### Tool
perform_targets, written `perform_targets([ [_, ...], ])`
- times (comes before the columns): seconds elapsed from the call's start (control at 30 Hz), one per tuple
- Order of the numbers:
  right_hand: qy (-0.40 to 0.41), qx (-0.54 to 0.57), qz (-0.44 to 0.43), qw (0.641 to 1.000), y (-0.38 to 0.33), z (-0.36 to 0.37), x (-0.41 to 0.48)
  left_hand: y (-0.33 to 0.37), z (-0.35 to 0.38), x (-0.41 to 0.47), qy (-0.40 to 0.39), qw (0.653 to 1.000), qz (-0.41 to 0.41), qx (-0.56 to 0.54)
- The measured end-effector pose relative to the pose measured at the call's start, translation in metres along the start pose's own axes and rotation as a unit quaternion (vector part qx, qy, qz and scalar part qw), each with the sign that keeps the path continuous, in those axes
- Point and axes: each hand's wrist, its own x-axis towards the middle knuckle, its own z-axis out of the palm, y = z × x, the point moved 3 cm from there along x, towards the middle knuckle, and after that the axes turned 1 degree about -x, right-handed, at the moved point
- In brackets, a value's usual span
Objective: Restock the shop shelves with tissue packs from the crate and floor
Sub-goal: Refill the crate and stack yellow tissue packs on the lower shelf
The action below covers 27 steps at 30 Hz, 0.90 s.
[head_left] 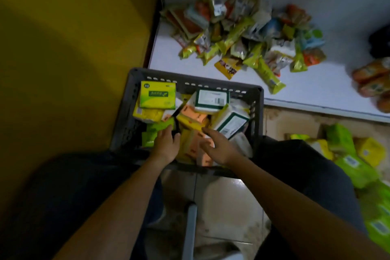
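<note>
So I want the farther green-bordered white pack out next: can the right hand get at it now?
Probably yes. The farther white pack lies uncovered on top, at the far side of the crate, and the right hand hovers open over the packs nearer in, holding nothing.

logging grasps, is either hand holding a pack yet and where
Nothing is held yet. The left hand lies flat on a green pack in the crate; the right hand is spread open over the orange packs.

Tissue packs (157, 95) (jumbled) in crate (257, 99)
</note>
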Motion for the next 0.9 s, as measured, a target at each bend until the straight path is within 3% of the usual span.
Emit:
perform_targets([
  [0.17, -0.031, 0.04, 0.039, 0.998, 0.024, 0.026, 0.044, -0.026, 0.031, 0.043, -0.059, 0.996, -0.071, -0.005],
  [0.43, -0.013, 0.065, 0.071, 0.995, 0.048, 0.049, 0.072, -0.052, 0.076, 0.081, -0.165, 0.983, -0.063, -0.045],
  [0.57, 0.003, 0.074, 0.076, 0.994, 0.051, 0.051, 0.077, -0.053, 0.086, 0.093, -0.175, 0.974, -0.108, -0.09],
  [0.9, -0.009, 0.077, 0.097, 0.992, 0.05, 0.054, 0.076, -0.046, 0.083, 0.086, -0.149, 0.975, -0.102, -0.125],
])
